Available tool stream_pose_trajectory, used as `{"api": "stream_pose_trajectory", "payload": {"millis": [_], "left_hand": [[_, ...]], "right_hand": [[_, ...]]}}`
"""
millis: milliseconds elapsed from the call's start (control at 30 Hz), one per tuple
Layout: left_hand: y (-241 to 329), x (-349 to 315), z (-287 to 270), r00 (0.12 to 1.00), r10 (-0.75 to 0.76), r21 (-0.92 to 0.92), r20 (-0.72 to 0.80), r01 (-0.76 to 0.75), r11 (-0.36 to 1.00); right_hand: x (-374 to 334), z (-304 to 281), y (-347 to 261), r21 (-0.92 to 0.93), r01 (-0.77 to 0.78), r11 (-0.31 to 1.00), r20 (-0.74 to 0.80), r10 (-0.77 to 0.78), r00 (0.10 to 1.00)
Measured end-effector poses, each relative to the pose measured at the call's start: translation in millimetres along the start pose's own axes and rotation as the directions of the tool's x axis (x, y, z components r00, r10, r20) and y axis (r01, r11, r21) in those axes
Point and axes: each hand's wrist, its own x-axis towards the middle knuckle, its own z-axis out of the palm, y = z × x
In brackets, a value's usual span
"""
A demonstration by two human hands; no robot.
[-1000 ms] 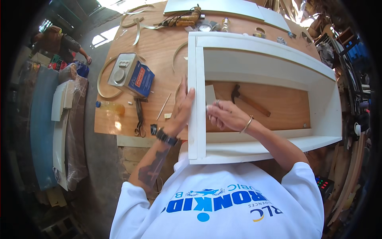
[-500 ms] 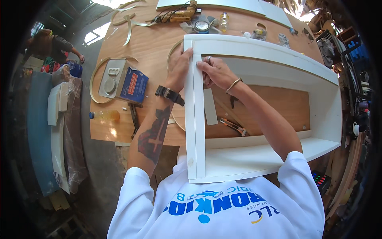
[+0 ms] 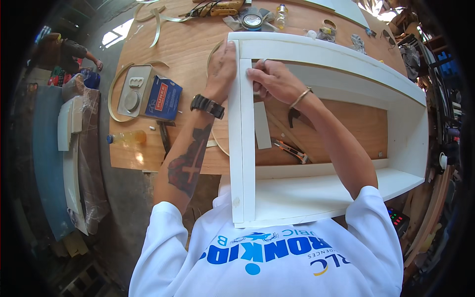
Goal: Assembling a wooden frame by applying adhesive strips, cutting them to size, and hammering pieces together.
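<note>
A long white box-shaped cabinet frame rests on the table and reaches back against my shirt. My left hand grips its left side panel from outside, near the far corner; the fingertips are partly hidden. Inside the opening, my right hand has its thumb on the inner edge of the same panel, with its fingers curled beneath. Through the opening show a white strip, an orange-and-black utility knife and a dark curved tool, partly behind my right forearm.
On the wooden table, left of the frame, stand a metal can and a lying bottle. A yellow power tool and a round tin lie beyond. Wrapped boards stand left; another person's arm shows behind.
The table and the frame's far end sit slightly higher in the picture. My left hand has slid a little toward the far corner; my right hand keeps nearly the same hold.
</note>
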Motion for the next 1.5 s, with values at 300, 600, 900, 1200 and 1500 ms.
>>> {"api": "stream_pose_trajectory", "payload": {"millis": [300, 600, 900, 1200, 1500], "left_hand": [[21.5, 14.1, -27.8, 0.999, -0.011, 0.370, 0.034, -0.002, 0.929], [20.9, 26.7, -40.7, 0.993, -0.045, 0.305, 0.111, 0.009, 0.952], [18.6, 28.7, -39.3, 0.987, -0.086, 0.254, 0.134, 0.049, 0.966], [32.5, 42.2, -36.4, 0.944, -0.188, 0.451, 0.269, 0.049, 0.891], [20.7, -99.1, -37.6, 0.979, -0.151, 0.204, 0.135, 0.122, 0.971]], "right_hand": [[27.9, -108.9, 20.3, -0.962, 0.271, 0.024, 0.144, -0.802, 0.580], [37.3, -106.7, 21.8, -0.972, 0.201, 0.121, 0.101, -0.556, 0.825], [30.1, -102.7, 16.8, -0.967, 0.204, 0.152, 0.090, -0.543, 0.835], [41.5, -111.1, 27.9, -0.946, 0.217, 0.240, 0.085, -0.461, 0.883], [42.8, -106.4, 12.3, -0.971, 0.168, 0.173, 0.098, -0.354, 0.930]]}}
